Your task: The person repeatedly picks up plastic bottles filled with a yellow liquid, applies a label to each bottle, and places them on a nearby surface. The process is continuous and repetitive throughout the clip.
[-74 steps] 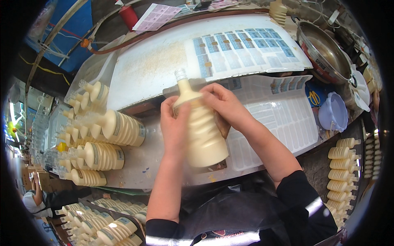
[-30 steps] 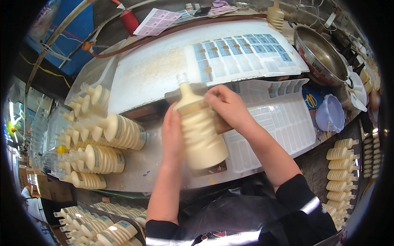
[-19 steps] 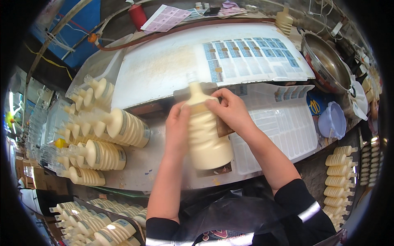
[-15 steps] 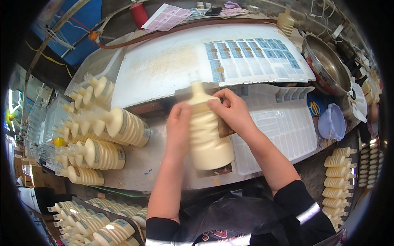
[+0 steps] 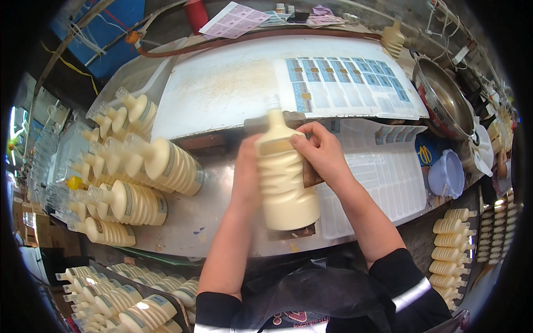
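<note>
Two bare hands grip one cream-coloured ribbed plastic bottle (image 5: 284,180), which lies lengthwise on a small wooden block (image 5: 308,173) at the near edge of the grey metal counter (image 5: 216,205), neck pointing away from the person. The left hand (image 5: 247,176) wraps the bottle's left flank, fingers hidden behind the body. The right hand (image 5: 322,152) closes over the bottle's upper right shoulder, thumb and fingers pressing on its smooth band just below the neck.

Relative to the held bottle:
- Left of it, a heap of cream ribbed bottles (image 5: 133,172) of the same kind lies on its sides on the counter, several bearing bands near their bases.
- Beyond it, a white sheet carrying rows of blue rectangular stickers (image 5: 344,83) lies flat on a stained white board (image 5: 227,83).
- Just right of it, a white backing sheet with empty rectangular outlines (image 5: 383,177) covers the counter, touching the block's right side.
- Further right sit a pale lilac plastic bowl (image 5: 447,173) and, beyond that, a steel basin (image 5: 441,100).
- Below and left, a crate of like bottles (image 5: 122,299) sits under the counter edge; more stand at lower right (image 5: 449,250).

Dark sleeves with reflective stripes cover both upper arms.
</note>
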Action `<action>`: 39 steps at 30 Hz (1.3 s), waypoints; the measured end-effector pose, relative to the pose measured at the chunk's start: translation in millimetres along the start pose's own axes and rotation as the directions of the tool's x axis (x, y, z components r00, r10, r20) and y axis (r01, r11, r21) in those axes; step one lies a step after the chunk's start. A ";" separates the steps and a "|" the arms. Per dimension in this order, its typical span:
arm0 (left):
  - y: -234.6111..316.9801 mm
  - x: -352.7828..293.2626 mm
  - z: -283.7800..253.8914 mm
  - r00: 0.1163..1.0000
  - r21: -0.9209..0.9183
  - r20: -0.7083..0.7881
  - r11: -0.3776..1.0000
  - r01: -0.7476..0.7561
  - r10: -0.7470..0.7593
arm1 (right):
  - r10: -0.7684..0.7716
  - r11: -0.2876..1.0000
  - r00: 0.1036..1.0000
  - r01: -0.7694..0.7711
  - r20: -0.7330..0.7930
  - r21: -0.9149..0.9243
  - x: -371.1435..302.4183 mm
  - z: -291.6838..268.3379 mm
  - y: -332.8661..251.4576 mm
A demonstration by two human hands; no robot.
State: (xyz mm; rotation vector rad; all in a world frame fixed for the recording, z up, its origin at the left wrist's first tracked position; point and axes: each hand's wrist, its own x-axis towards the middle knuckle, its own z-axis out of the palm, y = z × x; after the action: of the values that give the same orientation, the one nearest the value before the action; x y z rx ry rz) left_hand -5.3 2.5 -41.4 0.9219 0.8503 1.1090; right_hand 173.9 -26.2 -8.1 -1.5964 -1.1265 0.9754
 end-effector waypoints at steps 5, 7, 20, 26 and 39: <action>-8.7 1.3 1.5 0.999 -0.018 0.032 1.000 -0.018 0.019 | -0.023 1.000 1.000 0.023 -0.012 -0.012 1.4 -0.7 2.9; -4.3 0.3 1.6 0.999 -0.034 0.041 0.999 -0.017 0.018 | -0.025 1.000 1.000 0.025 -0.016 -0.016 1.4 -0.3 2.6; 9.4 -12.6 12.0 0.997 0.158 -0.040 0.985 -0.064 0.071 | -0.022 0.948 0.995 -0.010 0.097 0.317 5.8 -0.5 22.9; 5.1 -10.6 8.9 0.992 0.217 -0.044 0.970 -0.107 0.120 | 0.036 0.921 0.966 -0.131 0.256 0.366 1.4 -13.2 7.2; 8.6 -7.8 13.0 0.977 0.407 -0.074 0.901 -0.152 0.199 | 0.123 0.893 0.952 -0.229 0.279 0.388 14.5 -17.8 18.0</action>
State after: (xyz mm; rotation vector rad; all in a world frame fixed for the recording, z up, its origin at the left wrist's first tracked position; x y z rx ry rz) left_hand 1.7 -5.8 -27.8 1.3055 1.1318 1.1731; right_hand 198.6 -19.3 -22.1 -1.2637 -0.8641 1.4645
